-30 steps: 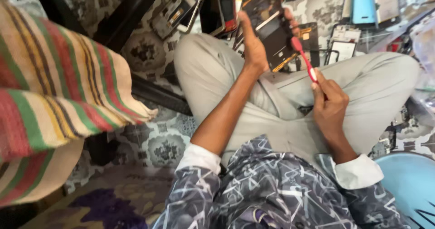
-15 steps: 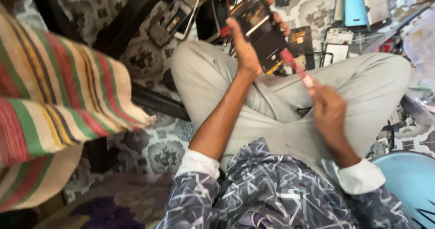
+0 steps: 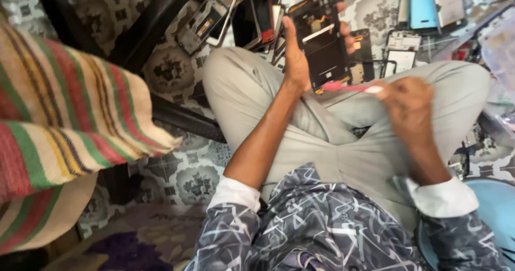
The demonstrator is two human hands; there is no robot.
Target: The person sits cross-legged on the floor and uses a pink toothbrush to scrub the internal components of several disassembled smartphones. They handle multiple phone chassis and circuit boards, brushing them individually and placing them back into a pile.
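Observation:
My left hand holds an opened phone body upright above my crossed legs, its dark inside with orange edging facing me. My right hand grips a thin pink-and-white tool that lies nearly level, its pink tip touching the phone's lower edge. Both hands sit over my beige trousers.
Several dismantled phones and parts lie on the patterned floor beyond my knees. A striped cloth fills the left. A black bar runs beside my left knee. A blue round object sits at the right.
The tool has swung from pointing steeply up to lying almost level, its tip now at the phone's lower edge. My right hand has blurred with motion; the view shifted slightly.

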